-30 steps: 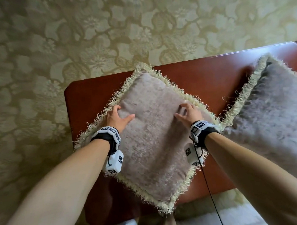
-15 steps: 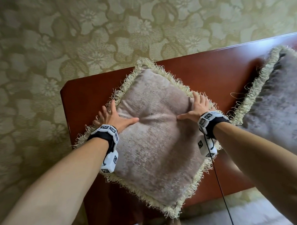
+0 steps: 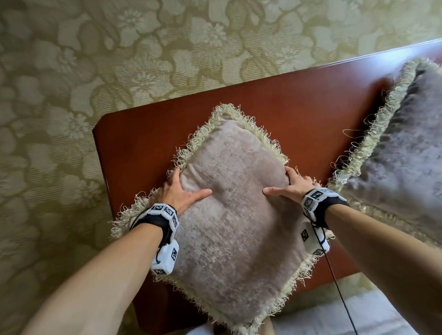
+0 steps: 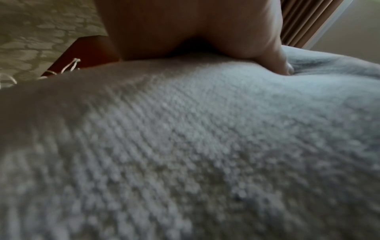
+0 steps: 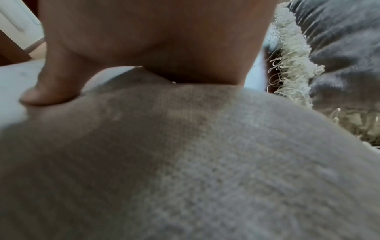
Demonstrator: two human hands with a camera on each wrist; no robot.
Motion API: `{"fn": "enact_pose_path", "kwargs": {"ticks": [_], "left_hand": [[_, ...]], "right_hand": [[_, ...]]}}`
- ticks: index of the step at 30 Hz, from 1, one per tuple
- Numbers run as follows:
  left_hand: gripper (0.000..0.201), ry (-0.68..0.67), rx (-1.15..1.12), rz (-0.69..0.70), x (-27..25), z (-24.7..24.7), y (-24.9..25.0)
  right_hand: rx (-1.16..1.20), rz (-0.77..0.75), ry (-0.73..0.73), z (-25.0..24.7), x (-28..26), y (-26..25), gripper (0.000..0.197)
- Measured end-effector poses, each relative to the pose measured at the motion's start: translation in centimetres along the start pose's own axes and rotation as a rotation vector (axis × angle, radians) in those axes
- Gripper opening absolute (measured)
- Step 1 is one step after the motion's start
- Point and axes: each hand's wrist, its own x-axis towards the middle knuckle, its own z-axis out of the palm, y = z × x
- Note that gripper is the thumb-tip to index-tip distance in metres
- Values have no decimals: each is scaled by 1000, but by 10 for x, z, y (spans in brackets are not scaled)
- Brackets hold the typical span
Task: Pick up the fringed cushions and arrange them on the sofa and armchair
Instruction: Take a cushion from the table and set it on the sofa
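We've got the pink-beige fringed cushion [image 3: 232,217] between both hands w/ it lying on the red-brown wooden surface [image 3: 143,150], so as we judge it we're at the pick-up of one cushion, nothing placed yet; no sofa or armchair shows in any view, so the whole arranging part looks left to do. Left hand [image 3: 181,191] wraps the cushion's left side, thumb across the top fabric and fingers curled round the edge into the fringe; right hand [image 3: 293,187] mirrors it on the right side, thumb pressing a dent in the fabric. Both wrist views confirm thumbs dug into the weave, so each grip is clamped on the cushion, not spread. Whether it's lifted off yet we can't tell. A second, greyer fringed cushion [image 3: 412,164] sits just beside on the right, its fringe near our right wrist, prob. next in line. Edges: the surface's left edge and clipped corner are near the cushion's left fringe, the front corner of the cushion overhangs the near edge toward us. Floral carpet [image 3: 48,124] lies open to the left and beyond, so room to swing out that way; right side is crowded by cushion no. 2.
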Motion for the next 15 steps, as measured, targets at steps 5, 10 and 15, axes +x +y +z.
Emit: {"fn": "enact_pose_path", "kwargs": {"ticks": [5,10,15], "left_hand": [[143,68,203,83,-5,1,0],[118,108,343,168,-21,2,12],[112,117,382,235,-42,17,27]], "right_hand": [[19,-73,28,3,-7,4,109],[-18,-65,52,8,-22,13,109],[56,-61,73,9,-49,41,95]]}}
